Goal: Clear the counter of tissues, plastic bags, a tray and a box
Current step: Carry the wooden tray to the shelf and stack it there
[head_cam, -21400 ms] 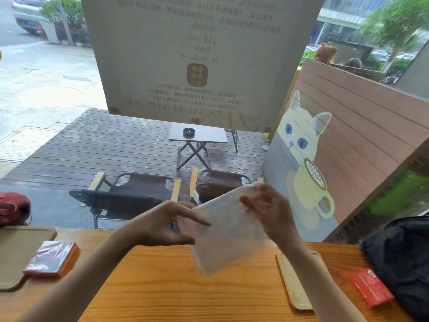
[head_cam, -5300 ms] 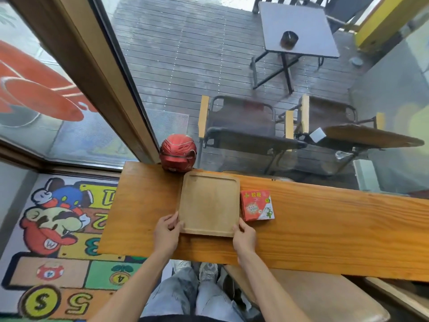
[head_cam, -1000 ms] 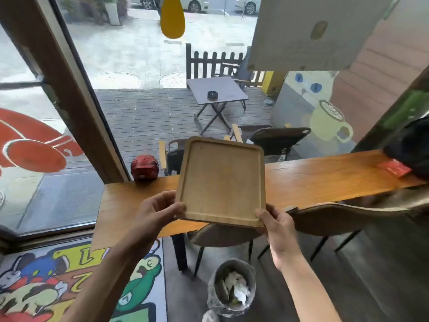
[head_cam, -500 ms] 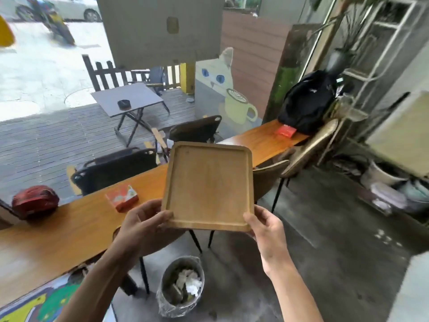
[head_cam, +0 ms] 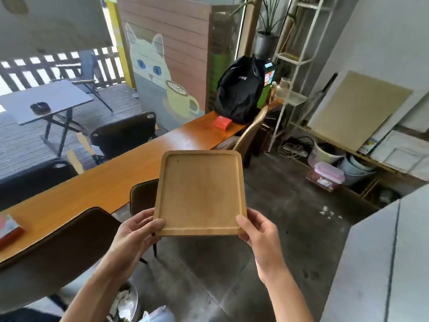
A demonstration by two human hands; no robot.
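A grey concrete floor [head_cam: 290, 228] filled the lower right. A cat mural [head_cam: 162, 73] stood at upper centre, a white shelf rack [head_cam: 299, 54] right of it, a folding table [head_cam: 46, 101] outside at left.

White lettering on the black backpack [head_cam: 240, 89] at the far end of the wooden counter [head_cam: 97, 182] appears to read "LIWE", the only legible text, while print on the red box [head_cam: 222, 122] beside it is too blurred to read.

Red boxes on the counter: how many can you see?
2. One red box sits beside the black backpack; another lies at the picture's left edge, partly cut off.
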